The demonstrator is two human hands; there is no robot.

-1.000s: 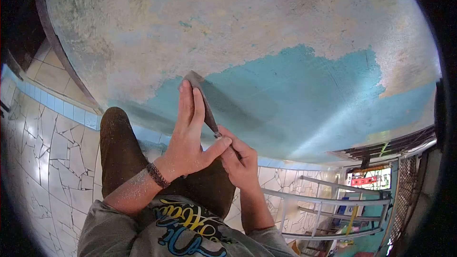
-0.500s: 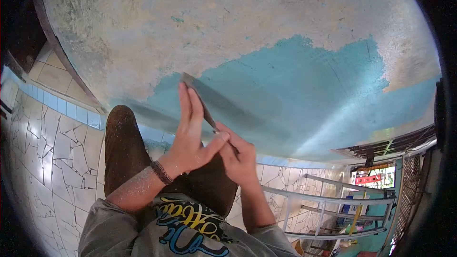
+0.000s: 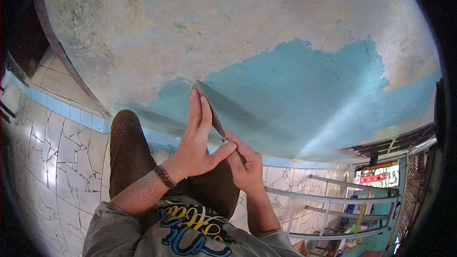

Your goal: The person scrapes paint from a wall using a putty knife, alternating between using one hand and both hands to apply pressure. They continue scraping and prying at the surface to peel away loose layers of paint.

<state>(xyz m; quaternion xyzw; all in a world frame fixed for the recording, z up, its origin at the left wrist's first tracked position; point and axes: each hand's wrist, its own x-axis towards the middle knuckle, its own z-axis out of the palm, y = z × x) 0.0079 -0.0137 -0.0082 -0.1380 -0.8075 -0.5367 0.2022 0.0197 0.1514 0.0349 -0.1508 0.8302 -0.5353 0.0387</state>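
Note:
A scraper [image 3: 213,115] with a long flat metal blade lies against the wall, its tip at the upper edge of a turquoise paint patch [image 3: 295,95]. My right hand [image 3: 246,164] is closed around its handle, which is mostly hidden by the fingers. My left hand [image 3: 196,150] has its fingers stretched out flat along the blade, and its thumb reaches across to my right hand near the handle. Pale dust speckles the left forearm above a dark bracelet [image 3: 164,176]. Above the patch, the wall [image 3: 228,28] shows bare, mottled beige and grey.
My bent knee [image 3: 126,123] is close to the wall at left. A metal ladder [image 3: 333,201] lies to the right, with assorted items behind it. Cracked-pattern tiles cover the floor [image 3: 52,162]. A louvred opening [image 3: 390,145] is low on the wall at right.
Both hands and the scraper have moved slightly right and down in the view. The blade's tip has shifted right along the edge of the paint. The camera view has moved a little too.

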